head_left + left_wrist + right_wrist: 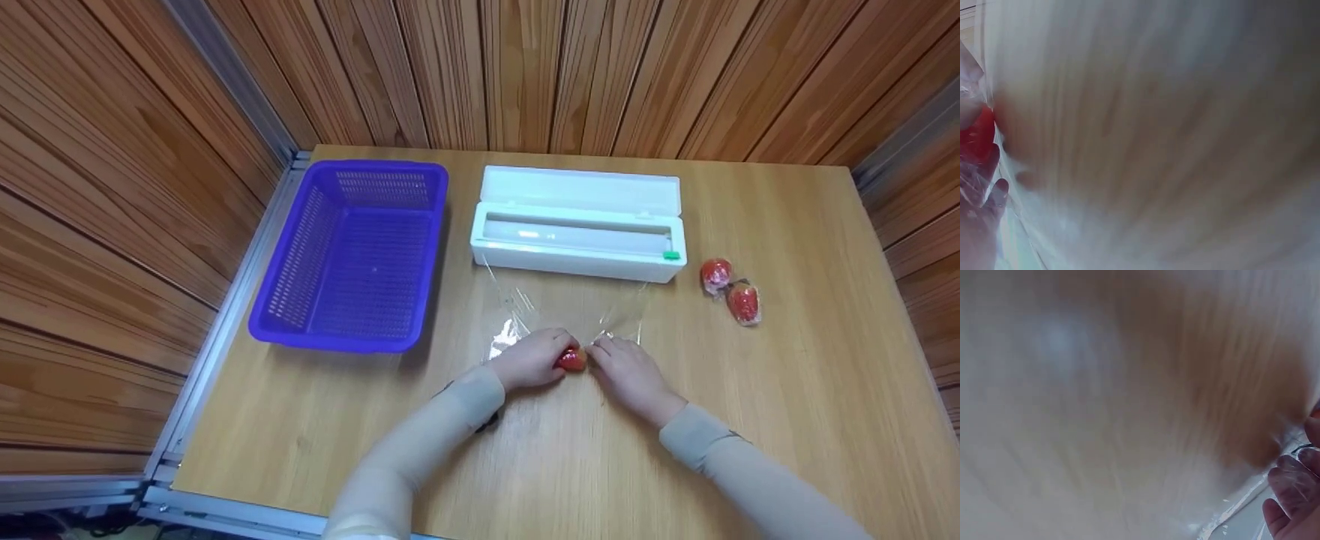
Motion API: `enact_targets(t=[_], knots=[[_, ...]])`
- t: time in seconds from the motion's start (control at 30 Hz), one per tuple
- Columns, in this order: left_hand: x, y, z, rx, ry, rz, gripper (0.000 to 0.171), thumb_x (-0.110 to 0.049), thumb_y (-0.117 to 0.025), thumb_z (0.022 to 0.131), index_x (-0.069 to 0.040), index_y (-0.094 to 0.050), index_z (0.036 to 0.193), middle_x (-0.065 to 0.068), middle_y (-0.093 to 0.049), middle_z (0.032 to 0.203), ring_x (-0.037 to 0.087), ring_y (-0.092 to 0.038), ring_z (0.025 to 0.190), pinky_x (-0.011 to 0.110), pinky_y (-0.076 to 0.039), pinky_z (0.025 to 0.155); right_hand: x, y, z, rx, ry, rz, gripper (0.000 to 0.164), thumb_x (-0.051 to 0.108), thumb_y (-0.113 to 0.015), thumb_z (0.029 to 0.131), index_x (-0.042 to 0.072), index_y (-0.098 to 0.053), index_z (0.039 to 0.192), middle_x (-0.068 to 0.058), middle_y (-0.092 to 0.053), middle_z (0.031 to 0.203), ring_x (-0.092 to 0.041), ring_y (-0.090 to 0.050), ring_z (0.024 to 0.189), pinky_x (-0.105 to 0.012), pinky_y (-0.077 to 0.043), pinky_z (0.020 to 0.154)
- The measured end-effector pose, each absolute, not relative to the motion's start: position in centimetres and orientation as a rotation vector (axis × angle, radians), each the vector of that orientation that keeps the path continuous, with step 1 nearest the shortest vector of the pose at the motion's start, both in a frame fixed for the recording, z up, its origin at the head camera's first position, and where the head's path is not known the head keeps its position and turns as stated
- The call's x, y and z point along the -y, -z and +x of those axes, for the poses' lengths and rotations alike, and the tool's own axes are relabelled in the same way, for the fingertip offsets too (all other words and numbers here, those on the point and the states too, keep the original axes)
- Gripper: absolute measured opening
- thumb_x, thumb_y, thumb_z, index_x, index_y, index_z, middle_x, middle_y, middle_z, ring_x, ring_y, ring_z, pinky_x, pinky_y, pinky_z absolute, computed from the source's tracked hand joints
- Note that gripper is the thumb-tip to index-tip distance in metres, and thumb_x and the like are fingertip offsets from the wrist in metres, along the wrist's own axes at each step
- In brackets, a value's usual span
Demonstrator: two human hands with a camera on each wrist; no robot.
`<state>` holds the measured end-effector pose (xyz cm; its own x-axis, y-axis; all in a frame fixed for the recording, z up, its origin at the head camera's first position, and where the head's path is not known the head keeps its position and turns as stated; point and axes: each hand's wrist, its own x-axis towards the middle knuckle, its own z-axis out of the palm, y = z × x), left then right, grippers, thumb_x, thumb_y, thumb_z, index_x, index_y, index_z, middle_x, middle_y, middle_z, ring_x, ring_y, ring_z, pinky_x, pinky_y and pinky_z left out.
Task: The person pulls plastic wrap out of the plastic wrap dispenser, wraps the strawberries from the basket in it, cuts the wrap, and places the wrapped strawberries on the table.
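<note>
In the head view my left hand (534, 360) grips a small red fruit (572, 360) close over the table, its fingers curled round the left side. Just right of it, my right hand (630, 375) pinches clear cling film (521, 304), which stretches back to a white dispenser box (577, 259). In the left wrist view the red fruit (978, 135) shows at the left edge, with fingers and film around it. Fingers (1292, 481) behind film appear at the right wrist view's lower right. Glare and blur fill most of both wrist views.
Two film-wrapped red fruits, one nearer (744, 304) and one farther (716, 274), lie right of the box. Its lid (581, 189) is raised; a green piece (671, 256) sits at its front right. An empty purple basket (337, 341) stands at the left. Wooden walls enclose the table.
</note>
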<state>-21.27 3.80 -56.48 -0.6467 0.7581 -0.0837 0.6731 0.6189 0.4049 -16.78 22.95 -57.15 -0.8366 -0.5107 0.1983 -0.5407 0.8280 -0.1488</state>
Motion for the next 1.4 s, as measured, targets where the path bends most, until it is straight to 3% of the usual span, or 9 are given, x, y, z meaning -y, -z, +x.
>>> enact_targets(t=[0.3, 0.57, 0.97, 1.23, 1.4], knots=[[-3.7, 56.7, -22.0, -2.668, -0.423, 1.129, 0.037, -0.020, -0.059, 0.080, -0.015, -0.050, 0.115, -0.002, -0.048, 0.111, 0.011, -0.049, 0.104, 0.024, -0.042, 0.093, -22.6, 57.5, -17.8, 2.954, -0.345, 0.710, 0.010, 0.009, -0.054, 0.083, 0.008, -0.059, 0.092, -0.005, -0.054, 0.086, -0.021, -0.052, 0.081, -0.036, -0.046, 0.073], [-1.2, 56.7, -22.8, -2.675, -0.436, 1.038, 0.025, -0.020, -0.050, 0.087, -0.018, -0.055, 0.111, -0.003, -0.050, 0.100, 0.012, -0.051, 0.095, 0.027, -0.044, 0.086, -22.9, 57.1, -18.3, 3.100, -0.635, 0.550, 0.011, 0.015, -0.051, 0.086, 0.010, -0.060, 0.090, -0.001, -0.051, 0.086, -0.017, -0.050, 0.082, -0.035, -0.046, 0.075], [3.6, 56.3, -23.7, -2.706, -0.600, 0.911, 0.013, -0.023, -0.055, 0.083, -0.013, -0.062, 0.086, 0.000, -0.056, 0.087, 0.014, -0.054, 0.080, 0.026, -0.046, 0.077, -23.6, 56.4, -18.7, 3.251, -0.917, 0.348, 0.007, 0.019, -0.048, 0.089, 0.013, -0.053, 0.089, 0.000, -0.049, 0.083, -0.015, -0.047, 0.079, -0.031, -0.042, 0.072], [4.7, 56.1, -23.8, -2.738, -0.745, 0.624, 0.014, -0.016, -0.044, 0.089, -0.017, -0.048, 0.102, 0.002, -0.062, 0.083, 0.016, -0.060, 0.079, 0.031, -0.049, 0.073, -23.7, 56.5, -18.9, 3.242, -0.949, 0.376, 0.006, 0.015, -0.050, 0.088, 0.012, -0.053, 0.084, -0.001, -0.048, 0.081, -0.016, -0.046, 0.078, -0.031, -0.039, 0.070], [4.9, 56.1, -23.6, -2.722, -0.777, 0.629, 0.011, -0.012, -0.045, 0.089, -0.018, -0.049, 0.096, -0.002, -0.058, 0.083, 0.012, -0.057, 0.082, 0.029, -0.048, 0.076, -23.7, 56.6, -19.1, 3.228, -0.970, 0.400, 0.007, 0.014, -0.050, 0.087, 0.011, -0.053, 0.082, -0.001, -0.049, 0.080, -0.016, -0.045, 0.076, -0.030, -0.038, 0.068]])
